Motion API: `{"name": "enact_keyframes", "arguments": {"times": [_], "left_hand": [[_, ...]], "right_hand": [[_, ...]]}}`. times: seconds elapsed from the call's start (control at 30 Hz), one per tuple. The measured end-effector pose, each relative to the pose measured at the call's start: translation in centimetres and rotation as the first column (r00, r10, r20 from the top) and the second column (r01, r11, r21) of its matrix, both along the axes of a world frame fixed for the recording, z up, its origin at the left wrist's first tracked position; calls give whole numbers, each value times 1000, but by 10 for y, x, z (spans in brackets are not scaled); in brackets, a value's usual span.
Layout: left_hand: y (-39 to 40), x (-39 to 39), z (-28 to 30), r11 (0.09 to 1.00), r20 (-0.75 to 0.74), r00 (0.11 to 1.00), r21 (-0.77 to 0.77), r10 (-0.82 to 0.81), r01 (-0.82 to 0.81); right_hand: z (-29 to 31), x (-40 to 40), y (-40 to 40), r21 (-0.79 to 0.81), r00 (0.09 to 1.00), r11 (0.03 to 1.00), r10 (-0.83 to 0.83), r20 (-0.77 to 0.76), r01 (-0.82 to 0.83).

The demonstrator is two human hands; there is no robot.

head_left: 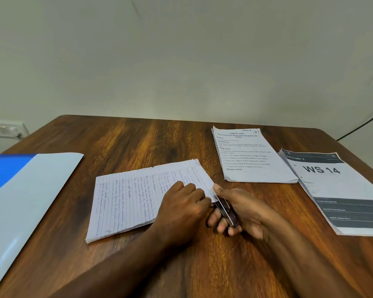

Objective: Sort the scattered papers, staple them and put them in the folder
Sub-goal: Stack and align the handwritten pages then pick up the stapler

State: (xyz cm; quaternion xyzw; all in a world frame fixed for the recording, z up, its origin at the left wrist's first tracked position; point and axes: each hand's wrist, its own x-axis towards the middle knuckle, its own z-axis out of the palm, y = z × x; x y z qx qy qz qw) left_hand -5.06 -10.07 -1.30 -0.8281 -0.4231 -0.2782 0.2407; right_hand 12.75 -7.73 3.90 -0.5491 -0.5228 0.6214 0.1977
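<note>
A stack of lined, handwritten papers (134,196) lies in the middle of the wooden table (138,136). My left hand (181,207) presses down on the stack near its right corner, fingers curled over the sheets. My right hand (237,211) grips a dark metal stapler (225,208), whose jaws sit over that same corner of the stack. A blue and pale grey folder (19,201) lies at the left edge of the table.
Two more paper stacks lie at the right: a printed task sheet stack (250,155) and a stack headed "WS 14" (336,190). A wall socket (2,129) sits at the far left, and a black cable (362,123) runs down the wall at the right.
</note>
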Motion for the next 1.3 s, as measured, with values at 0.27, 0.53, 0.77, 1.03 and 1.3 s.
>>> {"name": "enact_keyframes", "arguments": {"times": [0.27,0.53,0.77,1.03,1.3], "left_hand": [[3,0,-5,998,23,999,-42,-42,43],[3,1,-7,995,68,994,-56,-83,87],[1,0,-7,991,56,994,-96,-91,96],[2,0,-6,990,77,995,-120,-62,71],[-2,2,-5,990,94,995,-140,-14,27]], "right_hand": [[0,-1,0,-46,999,999,-27,-36,26],[-2,-4,0,-20,997,998,-66,-49,65],[-3,-10,-1,28,988,990,-136,-66,138],[7,-5,-4,19,995,995,-97,-10,97],[14,48,12,611,561,785,-462,687,-102]]}}
